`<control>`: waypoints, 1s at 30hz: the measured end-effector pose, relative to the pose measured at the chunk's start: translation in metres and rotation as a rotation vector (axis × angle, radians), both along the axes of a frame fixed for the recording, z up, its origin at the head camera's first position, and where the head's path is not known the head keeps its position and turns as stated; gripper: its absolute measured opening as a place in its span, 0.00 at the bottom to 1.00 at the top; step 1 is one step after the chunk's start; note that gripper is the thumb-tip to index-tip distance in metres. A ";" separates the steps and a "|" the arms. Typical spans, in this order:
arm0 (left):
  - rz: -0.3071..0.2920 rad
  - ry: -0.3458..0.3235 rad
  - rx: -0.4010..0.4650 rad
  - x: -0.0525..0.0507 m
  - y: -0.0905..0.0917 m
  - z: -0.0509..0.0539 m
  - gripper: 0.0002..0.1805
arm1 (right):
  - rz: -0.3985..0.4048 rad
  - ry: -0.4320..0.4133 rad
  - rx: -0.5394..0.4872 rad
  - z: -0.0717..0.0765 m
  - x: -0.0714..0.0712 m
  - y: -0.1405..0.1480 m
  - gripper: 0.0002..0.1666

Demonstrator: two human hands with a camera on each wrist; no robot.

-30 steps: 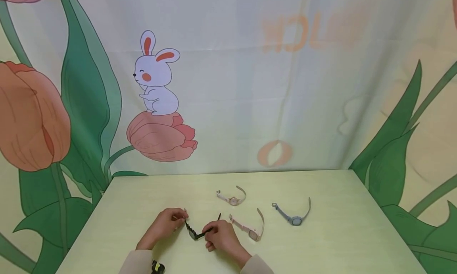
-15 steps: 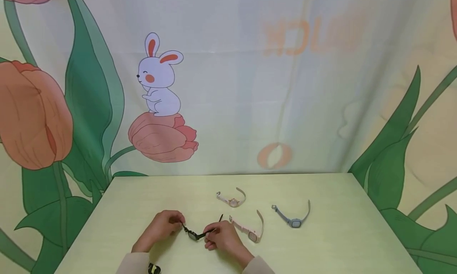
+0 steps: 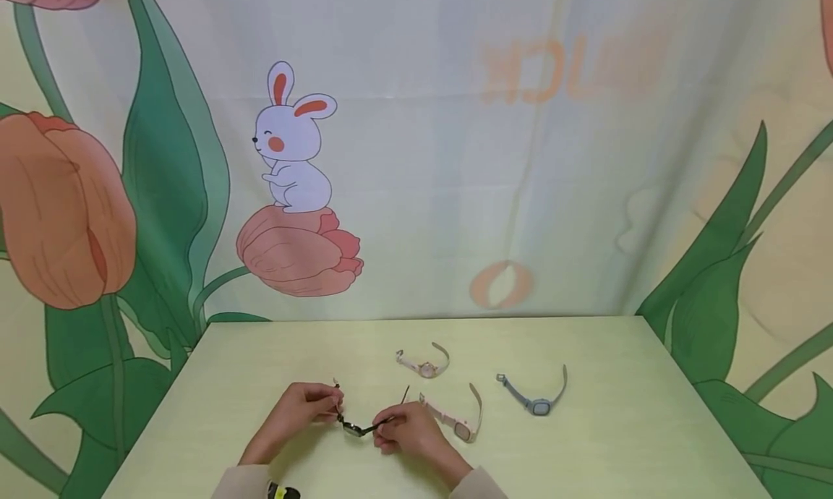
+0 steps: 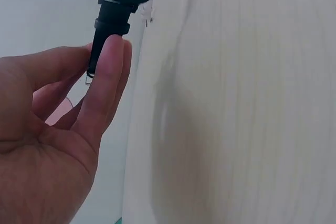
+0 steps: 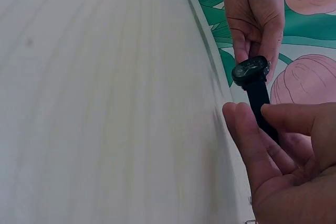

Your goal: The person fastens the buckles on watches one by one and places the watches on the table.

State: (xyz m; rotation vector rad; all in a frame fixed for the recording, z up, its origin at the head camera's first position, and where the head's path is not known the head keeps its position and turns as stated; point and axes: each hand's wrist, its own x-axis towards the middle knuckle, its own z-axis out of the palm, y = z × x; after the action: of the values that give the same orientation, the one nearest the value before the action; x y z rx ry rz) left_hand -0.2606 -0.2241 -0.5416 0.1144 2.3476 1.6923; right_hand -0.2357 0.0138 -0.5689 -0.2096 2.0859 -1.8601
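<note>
A black wristwatch (image 3: 353, 429) with a dark dial is stretched between both hands above the table. My left hand (image 3: 302, 408) pinches its buckle-end strap; in the left wrist view the strap (image 4: 111, 22) runs between thumb and fingers, and the small metal buckle pokes out below. At the other end, my right hand (image 3: 413, 434) pinches the long strap, whose tip sticks up past the fingers. The right wrist view shows the watch face (image 5: 251, 70) between the two hands, with the right thumb and fingers (image 5: 249, 124) around the strap.
To the right of the hands lie a pink watch (image 3: 462, 431), a white watch with a round dial (image 3: 426, 369) and a blue watch (image 3: 540, 407). A black-and-yellow object (image 3: 283, 491) is cut off near the left sleeve. A printed curtain (image 3: 416, 159) hangs behind the table (image 3: 618, 448).
The left fingers have shifted slightly on the strap, and its end shows above them, as it did a second ago. The watch stays between both hands. The head view has tilted a little.
</note>
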 end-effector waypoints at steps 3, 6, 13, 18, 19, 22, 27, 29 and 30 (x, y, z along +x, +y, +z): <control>0.038 0.009 0.012 0.002 0.004 0.003 0.13 | -0.019 0.010 0.019 0.003 0.001 0.001 0.07; 0.049 0.024 0.038 0.005 0.006 0.008 0.14 | -0.039 0.036 0.027 0.005 0.001 0.002 0.09; 0.065 0.059 0.060 0.010 0.013 0.018 0.16 | -0.079 0.088 -0.083 0.005 -0.004 0.005 0.11; 0.139 0.054 0.044 0.010 0.020 0.025 0.21 | -0.078 0.097 -0.123 0.009 -0.006 0.007 0.12; 0.143 0.054 0.043 0.010 0.021 0.026 0.23 | -0.079 0.103 -0.128 0.011 -0.005 0.007 0.13; 0.143 0.050 0.044 0.011 0.023 0.028 0.30 | -0.101 0.133 -0.137 0.015 -0.004 0.008 0.15; 0.135 0.052 0.027 0.013 0.026 0.028 0.32 | -0.169 0.170 -0.107 0.018 -0.004 0.007 0.24; 0.136 0.057 0.016 0.014 0.028 0.029 0.31 | -0.196 0.173 -0.096 0.020 -0.003 0.006 0.26; 0.134 0.060 0.010 0.015 0.028 0.029 0.30 | -0.209 0.168 -0.098 0.022 -0.002 0.006 0.27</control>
State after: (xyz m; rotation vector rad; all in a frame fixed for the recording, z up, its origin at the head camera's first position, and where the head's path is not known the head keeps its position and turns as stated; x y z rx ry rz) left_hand -0.2460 -0.1957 -0.5123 0.0103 2.4405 1.7858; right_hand -0.2381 0.0203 -0.5467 -0.1829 2.2026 -2.1363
